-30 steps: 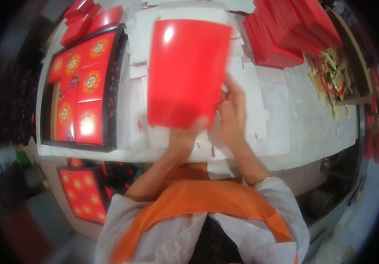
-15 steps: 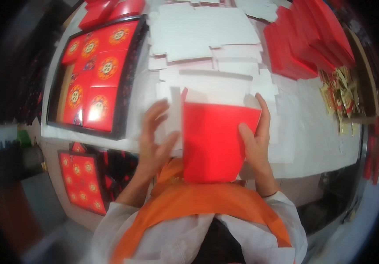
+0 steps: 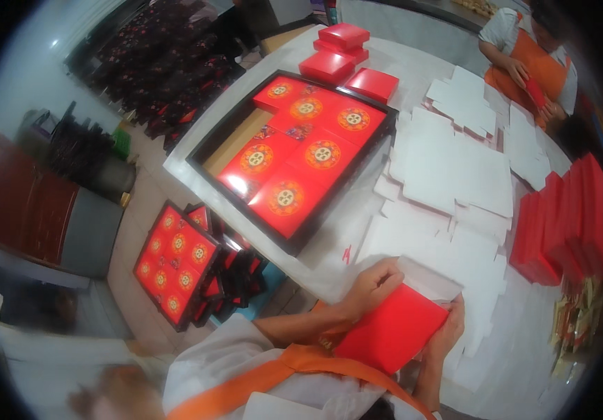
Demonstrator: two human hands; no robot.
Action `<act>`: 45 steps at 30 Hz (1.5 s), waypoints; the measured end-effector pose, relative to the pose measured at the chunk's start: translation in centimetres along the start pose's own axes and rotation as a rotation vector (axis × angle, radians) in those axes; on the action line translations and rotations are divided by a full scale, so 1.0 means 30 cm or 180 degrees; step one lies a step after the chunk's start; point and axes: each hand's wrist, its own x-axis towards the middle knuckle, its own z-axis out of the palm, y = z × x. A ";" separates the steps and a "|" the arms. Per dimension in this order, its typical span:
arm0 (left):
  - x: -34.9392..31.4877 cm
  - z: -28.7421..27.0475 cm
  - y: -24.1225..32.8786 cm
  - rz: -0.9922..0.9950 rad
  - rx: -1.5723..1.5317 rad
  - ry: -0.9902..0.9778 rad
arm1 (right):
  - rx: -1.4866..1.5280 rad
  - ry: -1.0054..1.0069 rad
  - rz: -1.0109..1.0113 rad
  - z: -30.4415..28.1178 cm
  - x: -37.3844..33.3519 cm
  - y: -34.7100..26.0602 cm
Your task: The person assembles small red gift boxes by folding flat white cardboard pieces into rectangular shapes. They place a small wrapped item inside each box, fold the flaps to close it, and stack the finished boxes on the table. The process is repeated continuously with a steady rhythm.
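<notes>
"One broad white bench, and what's on it?"

"A black-rimmed tray of red boxes, then a spread of flat white cartons, with a red stack standing to the right of them."

"And the person's red box?"

"Held tilted over the lap by the bench's near edge, white flap raised."

"Hands?"

"Right hand clasps the right side; left hand curls at the upper left corner. Whether it pinches, I can't tell."
</notes>
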 end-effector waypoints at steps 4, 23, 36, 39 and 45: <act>0.011 0.063 0.006 0.0770 -0.0331 0.0638 | 0.0807 0.0478 -0.0030 0.065 -0.003 -0.041; 0.041 0.043 0.039 0.0533 0.0418 -0.0126 | 0.0436 -0.0230 -0.0041 -0.001 0.046 -0.041; -0.009 0.039 0.014 0.0667 0.0226 0.0407 | 0.0191 -0.0001 -0.0404 0.014 0.014 0.019; 0.024 0.042 -0.002 0.0594 0.0386 0.0126 | -0.0117 0.0151 -0.0521 0.001 0.020 0.036; 0.190 0.030 0.294 0.0119 0.2548 -0.2164 | -0.0203 -0.0850 -0.1283 -0.009 0.081 -0.089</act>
